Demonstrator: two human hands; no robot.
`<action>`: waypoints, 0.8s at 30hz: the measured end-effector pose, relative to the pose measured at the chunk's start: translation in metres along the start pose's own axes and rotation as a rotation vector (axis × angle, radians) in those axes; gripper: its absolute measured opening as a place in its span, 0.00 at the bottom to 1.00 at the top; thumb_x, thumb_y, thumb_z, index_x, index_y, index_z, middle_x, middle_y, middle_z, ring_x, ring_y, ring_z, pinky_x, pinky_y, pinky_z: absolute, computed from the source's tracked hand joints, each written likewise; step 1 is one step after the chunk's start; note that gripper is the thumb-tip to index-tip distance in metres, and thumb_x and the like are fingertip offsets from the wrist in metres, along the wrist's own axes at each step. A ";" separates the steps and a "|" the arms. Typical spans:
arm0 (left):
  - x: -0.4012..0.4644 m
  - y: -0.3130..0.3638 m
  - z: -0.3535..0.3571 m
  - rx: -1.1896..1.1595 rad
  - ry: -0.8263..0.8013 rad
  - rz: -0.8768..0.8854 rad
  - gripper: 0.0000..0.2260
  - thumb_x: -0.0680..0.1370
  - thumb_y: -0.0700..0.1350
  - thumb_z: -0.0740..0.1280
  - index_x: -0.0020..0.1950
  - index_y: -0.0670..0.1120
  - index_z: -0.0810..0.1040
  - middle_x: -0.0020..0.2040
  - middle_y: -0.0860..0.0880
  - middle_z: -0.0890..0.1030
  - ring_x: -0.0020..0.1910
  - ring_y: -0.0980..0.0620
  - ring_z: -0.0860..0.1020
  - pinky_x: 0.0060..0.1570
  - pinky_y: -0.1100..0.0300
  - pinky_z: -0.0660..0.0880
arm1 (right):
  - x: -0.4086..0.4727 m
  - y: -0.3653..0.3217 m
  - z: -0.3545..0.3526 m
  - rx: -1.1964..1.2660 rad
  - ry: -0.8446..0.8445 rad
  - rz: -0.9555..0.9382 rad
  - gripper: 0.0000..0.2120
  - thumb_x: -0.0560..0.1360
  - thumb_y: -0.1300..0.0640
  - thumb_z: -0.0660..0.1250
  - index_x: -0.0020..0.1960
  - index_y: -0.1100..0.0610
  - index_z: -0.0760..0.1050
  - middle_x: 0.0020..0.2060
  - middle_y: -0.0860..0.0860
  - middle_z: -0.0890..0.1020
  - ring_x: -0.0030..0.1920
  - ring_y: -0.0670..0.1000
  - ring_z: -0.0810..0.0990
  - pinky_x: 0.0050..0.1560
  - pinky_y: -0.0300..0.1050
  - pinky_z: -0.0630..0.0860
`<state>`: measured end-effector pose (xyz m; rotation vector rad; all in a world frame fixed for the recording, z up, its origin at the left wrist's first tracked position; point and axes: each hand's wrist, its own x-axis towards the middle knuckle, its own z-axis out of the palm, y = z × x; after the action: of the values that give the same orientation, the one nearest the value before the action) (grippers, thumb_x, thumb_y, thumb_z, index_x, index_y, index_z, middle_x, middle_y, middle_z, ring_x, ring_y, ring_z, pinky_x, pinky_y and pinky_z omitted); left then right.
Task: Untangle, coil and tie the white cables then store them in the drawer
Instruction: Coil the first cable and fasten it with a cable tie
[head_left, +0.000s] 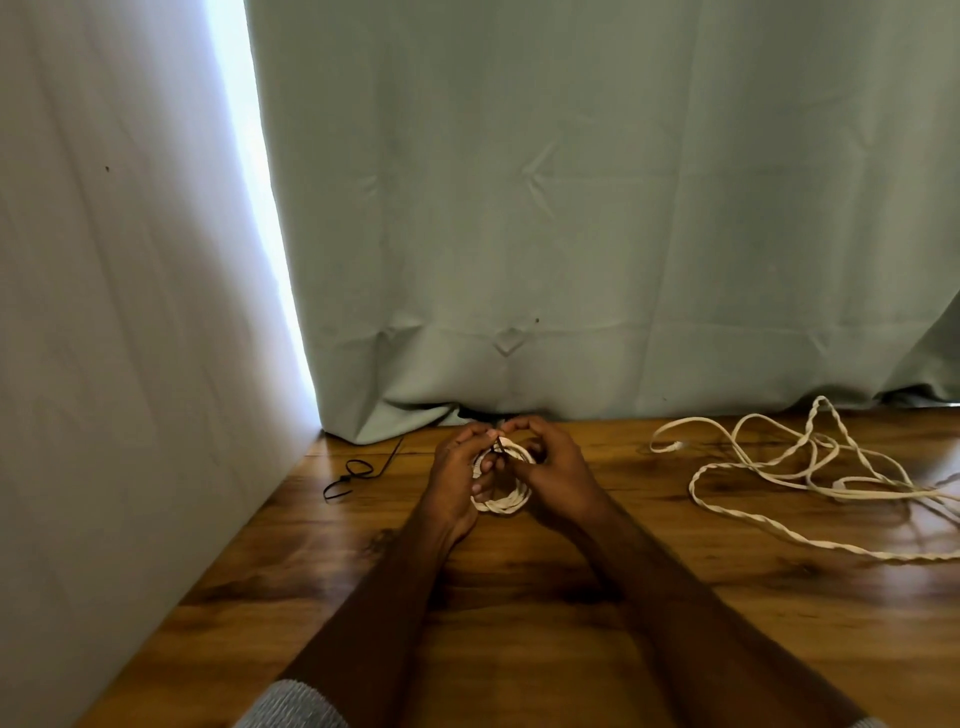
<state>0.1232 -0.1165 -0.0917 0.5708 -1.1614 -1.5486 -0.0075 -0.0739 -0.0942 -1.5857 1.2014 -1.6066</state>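
A small coil of white cable (503, 503) is held upright between both hands over the wooden table (519, 613). My left hand (457, 475) grips its left side and my right hand (553, 470) grips its right side. A thin black tie (500, 448) crosses the top of the coil, pinched by fingertips of both hands. A loose, tangled white cable (789, 470) lies spread on the table at the right, partly twisted on itself.
A second black tie (353, 475) lies on the table to the left of my hands. A grey-green curtain (571, 234) hangs behind the table and a white panel (130, 364) stands along the left side. No drawer is in view.
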 end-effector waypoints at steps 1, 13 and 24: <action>0.000 0.000 -0.001 0.000 -0.003 -0.001 0.04 0.79 0.39 0.63 0.47 0.41 0.77 0.28 0.46 0.69 0.17 0.56 0.61 0.20 0.69 0.56 | 0.001 0.001 0.000 0.091 -0.017 0.046 0.18 0.71 0.68 0.74 0.52 0.47 0.81 0.46 0.55 0.87 0.48 0.60 0.86 0.51 0.67 0.82; -0.002 -0.002 0.001 0.017 -0.093 -0.024 0.06 0.79 0.37 0.63 0.48 0.40 0.80 0.27 0.45 0.69 0.17 0.56 0.61 0.18 0.70 0.57 | 0.006 -0.002 -0.004 0.451 -0.119 0.257 0.29 0.62 0.83 0.64 0.60 0.66 0.78 0.51 0.69 0.83 0.49 0.66 0.82 0.61 0.79 0.71; -0.004 -0.002 0.004 -0.020 -0.130 -0.040 0.06 0.77 0.39 0.65 0.42 0.44 0.81 0.27 0.47 0.68 0.17 0.57 0.61 0.22 0.66 0.52 | 0.008 -0.012 -0.026 0.570 -0.083 0.397 0.16 0.79 0.60 0.61 0.63 0.60 0.80 0.58 0.53 0.85 0.55 0.54 0.84 0.49 0.50 0.79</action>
<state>0.1201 -0.1117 -0.0925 0.4883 -1.2376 -1.6494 -0.0318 -0.0709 -0.0774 -0.9720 0.8411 -1.4327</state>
